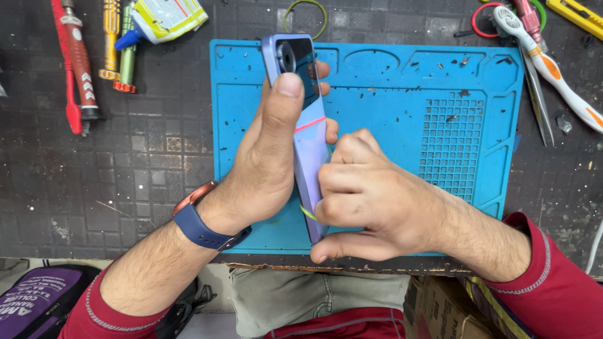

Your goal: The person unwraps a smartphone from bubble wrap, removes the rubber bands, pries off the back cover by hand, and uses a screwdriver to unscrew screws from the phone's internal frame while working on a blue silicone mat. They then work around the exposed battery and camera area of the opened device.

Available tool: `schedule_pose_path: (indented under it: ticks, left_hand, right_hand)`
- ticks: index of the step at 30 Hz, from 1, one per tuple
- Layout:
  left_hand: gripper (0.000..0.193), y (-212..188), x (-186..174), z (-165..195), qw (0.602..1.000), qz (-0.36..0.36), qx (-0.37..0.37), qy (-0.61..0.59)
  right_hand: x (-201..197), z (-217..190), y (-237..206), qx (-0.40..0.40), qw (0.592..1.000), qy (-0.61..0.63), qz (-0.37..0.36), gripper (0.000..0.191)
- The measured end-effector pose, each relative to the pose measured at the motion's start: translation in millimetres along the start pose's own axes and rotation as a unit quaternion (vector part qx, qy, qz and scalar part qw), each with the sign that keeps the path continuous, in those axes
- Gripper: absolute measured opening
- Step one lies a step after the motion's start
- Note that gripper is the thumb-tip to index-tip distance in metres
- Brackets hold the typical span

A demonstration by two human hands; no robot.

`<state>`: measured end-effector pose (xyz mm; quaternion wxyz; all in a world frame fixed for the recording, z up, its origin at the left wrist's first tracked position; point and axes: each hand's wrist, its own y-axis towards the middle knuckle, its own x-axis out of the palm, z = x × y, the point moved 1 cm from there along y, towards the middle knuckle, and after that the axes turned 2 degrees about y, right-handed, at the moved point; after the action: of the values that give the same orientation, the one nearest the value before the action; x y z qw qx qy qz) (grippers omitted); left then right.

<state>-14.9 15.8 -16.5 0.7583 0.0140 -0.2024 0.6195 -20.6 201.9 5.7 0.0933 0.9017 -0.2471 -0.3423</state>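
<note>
My left hand grips a lilac smartphone on its edge above the blue work mat, back panel and camera lens facing me, thumb pressed near the lens. My right hand closes on the phone's lower right edge, fingers curled against it. A thin yellow-green band runs around the phone near my right fingers, and a pink line crosses the back. A blue watch band sits on my left wrist.
Screwdrivers and a glue tube lie at the upper left of the dark bench. Tweezers, a white-handled tool, a yellow knife and rubber bands lie along the top and right.
</note>
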Motion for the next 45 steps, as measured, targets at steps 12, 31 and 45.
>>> schedule_pose_path:
  ticks: [12,31,45]
  left_hand:
    - [0.081,3,1,9,0.994,0.049,0.076,-0.066]
    - [0.061,1,-27,17,0.963,0.027,0.136,-0.231]
    - [0.072,7,5,19,0.994,-0.052,0.041,-0.092]
  right_hand:
    - [1,-8,4,-0.062,0.995,-0.07,0.038,0.044]
    - [-34,16,-41,0.065,0.895,-0.346,0.272,0.024]
    - [-80,62,-68,0.208,0.826,-0.415,0.32,0.006]
